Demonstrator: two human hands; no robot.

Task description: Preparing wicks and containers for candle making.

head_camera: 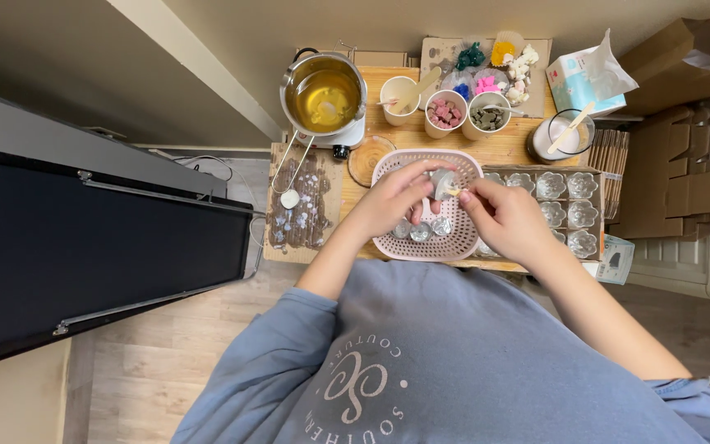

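Over the pink slotted basket [388, 168], the person's left hand [392, 201] pinches a small clear glass cup [444, 182], and the right hand [503, 218] closes its fingertips on a tiny pale piece at the cup's rim. The cup looks light, rigid, smooth and breakable, best held by its sides. More such cups lie in the basket; others fill a cardboard tray [597, 177] to the right. Farther off, a metal pot [323, 99] holds yellow liquid, and three paper cups [445, 113] hold a stick, pink bits and dark bits.
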